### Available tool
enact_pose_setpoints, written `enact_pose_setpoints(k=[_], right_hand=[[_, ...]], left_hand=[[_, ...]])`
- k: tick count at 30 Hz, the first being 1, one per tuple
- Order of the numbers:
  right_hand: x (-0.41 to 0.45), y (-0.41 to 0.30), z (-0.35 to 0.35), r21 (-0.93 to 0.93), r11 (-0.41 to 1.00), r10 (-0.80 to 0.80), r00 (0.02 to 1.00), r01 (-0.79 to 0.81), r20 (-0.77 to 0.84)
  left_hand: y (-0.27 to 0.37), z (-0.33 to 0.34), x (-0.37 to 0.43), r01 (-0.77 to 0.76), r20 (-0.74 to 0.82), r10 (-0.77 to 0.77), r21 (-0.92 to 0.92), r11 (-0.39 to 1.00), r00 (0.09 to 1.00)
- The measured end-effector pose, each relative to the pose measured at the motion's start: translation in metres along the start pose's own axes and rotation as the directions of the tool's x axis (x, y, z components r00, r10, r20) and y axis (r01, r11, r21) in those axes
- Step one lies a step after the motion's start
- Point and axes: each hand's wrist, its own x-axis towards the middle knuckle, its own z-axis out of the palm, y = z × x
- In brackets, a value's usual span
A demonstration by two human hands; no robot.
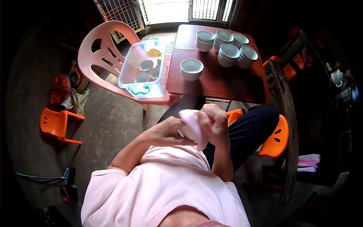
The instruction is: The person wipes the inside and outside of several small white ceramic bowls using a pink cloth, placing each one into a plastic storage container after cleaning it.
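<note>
In front of my torso, my left hand (170, 131) holds a pale bowl (187, 132) by its side, the bowl tilted and partly covered. My right hand (213, 122) presses a pink cloth (194, 124) against that bowl. Beyond my hands a short stack of white bowls (192, 68) stands at the near left of a reddish-brown table (210, 88). Several taller bowl stacks (228, 54) are grouped towards the table's far right. To the left, a clear plastic tub (127, 85) holds three bowls (146, 65) and something yellow (153, 53).
The tub rests on a pink plastic chair (93, 75) touching the table's left side. Orange plastic stools stand at the left (54, 123) and beneath me (275, 139). A worn wooden beam (287, 127) runs along my right. Folded towels (309, 163) lie beyond it.
</note>
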Motion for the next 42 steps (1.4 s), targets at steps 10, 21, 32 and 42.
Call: enact_pose_setpoints(k=[10, 21, 32, 42], right_hand=[[0.007, 0.007, 0.006, 0.169, 0.981, 0.09, 0.995, -0.097, 0.049], [-0.004, 0.081, 0.019, 0.68, 0.72, 0.217, 0.976, -0.138, -0.032], [-0.001, 0.089, 0.041, 0.97, 0.157, -0.207, 0.966, 0.187, -0.153], [-0.002, 0.025, 0.012, 0.275, 0.941, 0.24, 0.961, -0.196, -0.138]], left_hand=[[0.001, -0.004, 0.007, -0.094, 0.021, 0.093, 0.06, 0.994, 0.995], [-0.006, -0.009, 0.012, -0.105, 0.003, 0.106, 0.186, 0.977, 0.994], [-0.015, -0.013, 0.016, -0.199, -0.049, 0.194, -0.149, 0.969, 0.98], [-0.013, -0.011, 0.009, -0.088, -0.097, 0.086, -0.023, 0.996, 0.992]])
